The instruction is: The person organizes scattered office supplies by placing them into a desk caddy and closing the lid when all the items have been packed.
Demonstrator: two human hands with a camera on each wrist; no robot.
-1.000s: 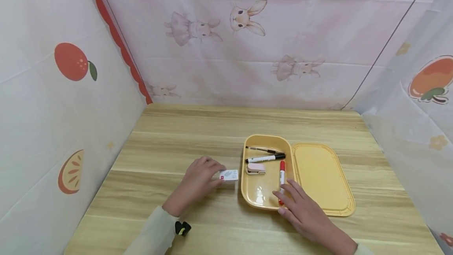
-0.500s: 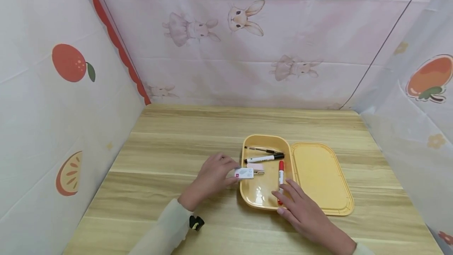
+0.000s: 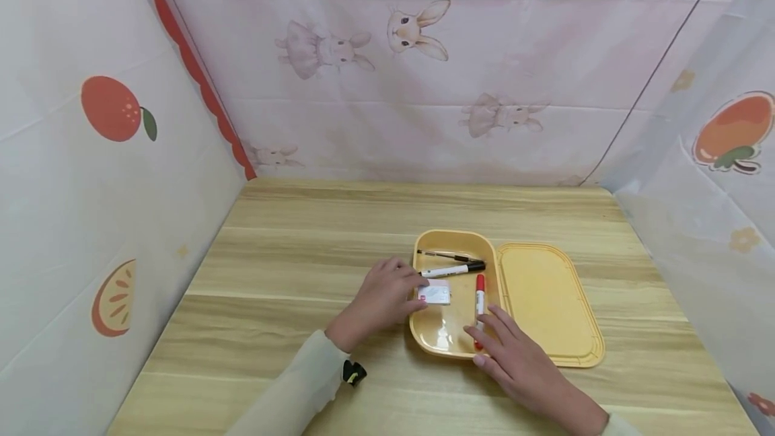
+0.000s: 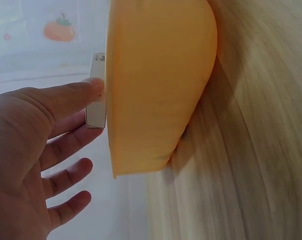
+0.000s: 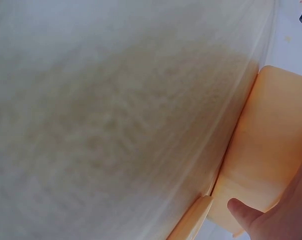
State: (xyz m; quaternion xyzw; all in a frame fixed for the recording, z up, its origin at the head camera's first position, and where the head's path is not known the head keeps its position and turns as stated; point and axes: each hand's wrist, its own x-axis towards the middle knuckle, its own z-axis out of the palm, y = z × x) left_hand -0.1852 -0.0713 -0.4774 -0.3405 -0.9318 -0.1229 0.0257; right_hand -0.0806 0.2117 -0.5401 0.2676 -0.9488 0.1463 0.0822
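Between thumb and fingertips, my left hand (image 3: 384, 295) pinches a small white box (image 3: 436, 295) with a red mark. It is held over the left rim of a yellow plastic bin (image 3: 438, 338); the left wrist view shows the white box (image 4: 95, 112) right at that rim. Below it in the head view, a pink stapler (image 3: 440, 282) is mostly covered. My right hand (image 3: 514, 355) rests at the bin's near right corner, fingers spread over the rim and thumb outside. A red-capped marker (image 3: 480, 298) lies partly under those fingers.
Farther back in the bin lie a black-capped marker (image 3: 448, 271) and a thin black pen (image 3: 454, 257). A flat yellow lid (image 3: 547, 301) lies against the bin's right side. Printed cloth walls (image 3: 363, 120) surround the wooden table (image 3: 290, 241) at the back and sides.
My left hand has carried the white box rightward from beside the bin to over its left part, above the stapler. The right hand has stayed at the near right corner.
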